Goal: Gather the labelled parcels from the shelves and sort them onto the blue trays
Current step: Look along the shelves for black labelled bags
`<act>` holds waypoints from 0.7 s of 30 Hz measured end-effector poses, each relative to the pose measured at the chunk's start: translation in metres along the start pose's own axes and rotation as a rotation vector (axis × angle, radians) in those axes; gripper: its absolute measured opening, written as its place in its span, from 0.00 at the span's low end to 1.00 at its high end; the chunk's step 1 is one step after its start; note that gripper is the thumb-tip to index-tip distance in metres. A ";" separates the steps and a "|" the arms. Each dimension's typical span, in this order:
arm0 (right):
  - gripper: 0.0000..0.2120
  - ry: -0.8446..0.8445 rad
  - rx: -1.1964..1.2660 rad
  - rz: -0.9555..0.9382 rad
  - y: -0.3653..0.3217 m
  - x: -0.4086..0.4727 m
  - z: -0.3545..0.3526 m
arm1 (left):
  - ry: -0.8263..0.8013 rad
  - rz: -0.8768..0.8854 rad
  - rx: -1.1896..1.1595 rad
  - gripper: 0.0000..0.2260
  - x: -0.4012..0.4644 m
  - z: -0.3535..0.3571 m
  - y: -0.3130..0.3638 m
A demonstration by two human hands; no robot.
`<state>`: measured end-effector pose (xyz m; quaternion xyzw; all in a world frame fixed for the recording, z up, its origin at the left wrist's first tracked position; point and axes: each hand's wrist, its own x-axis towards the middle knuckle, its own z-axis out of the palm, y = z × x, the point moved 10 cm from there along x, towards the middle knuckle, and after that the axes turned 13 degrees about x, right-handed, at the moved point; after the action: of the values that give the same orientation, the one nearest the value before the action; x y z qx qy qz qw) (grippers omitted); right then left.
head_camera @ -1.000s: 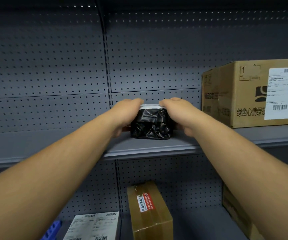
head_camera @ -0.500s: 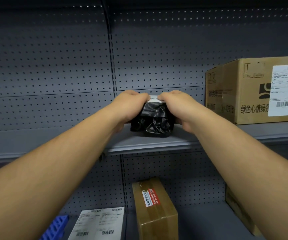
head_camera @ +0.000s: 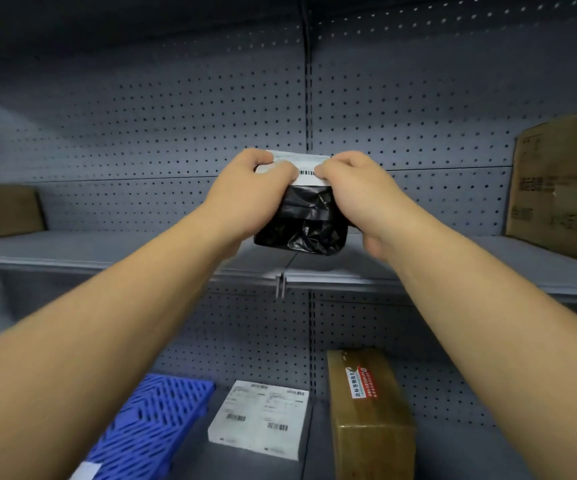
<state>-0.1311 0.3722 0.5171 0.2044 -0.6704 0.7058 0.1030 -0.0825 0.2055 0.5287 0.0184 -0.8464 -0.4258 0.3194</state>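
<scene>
A small parcel wrapped in crinkled black plastic (head_camera: 306, 223) with a white barcode label on top is held between both hands, tilted toward me just above the middle shelf (head_camera: 107, 249). My left hand (head_camera: 249, 199) grips its left side, fingers curled over the label. My right hand (head_camera: 356, 192) grips the right side the same way. A blue slatted tray (head_camera: 152, 431) lies on the lower shelf at the bottom left.
On the lower shelf lie a flat white labelled parcel (head_camera: 262, 420) and a taped brown carton (head_camera: 366, 410). A large cardboard box (head_camera: 560, 188) stands at the right of the middle shelf, a smaller brown box (head_camera: 3, 211) at its left. Pegboard backs the shelves.
Both hands have lifted the black parcel off the shelf and tipped its label toward me. The view has shifted right and closer, showing the blue tray and left box.
</scene>
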 end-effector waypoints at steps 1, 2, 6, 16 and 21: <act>0.13 -0.025 0.010 -0.003 -0.001 -0.001 0.011 | 0.021 -0.005 0.017 0.18 -0.004 -0.012 -0.003; 0.13 -0.051 0.024 -0.003 -0.001 -0.003 0.022 | 0.040 -0.009 0.033 0.18 -0.007 -0.023 -0.006; 0.20 -0.153 0.081 0.000 -0.003 -0.012 0.071 | 0.151 -0.032 0.132 0.19 -0.025 -0.071 -0.017; 0.15 -0.375 0.181 0.021 0.004 -0.051 0.187 | 0.348 -0.148 0.335 0.19 -0.075 -0.176 -0.066; 0.20 -0.476 0.170 0.033 0.016 -0.069 0.263 | 0.417 -0.225 0.364 0.20 -0.100 -0.226 -0.109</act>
<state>-0.0367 0.1198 0.4784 0.3618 -0.6171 0.6934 -0.0870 0.0969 0.0061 0.4943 0.2562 -0.8175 -0.2866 0.4289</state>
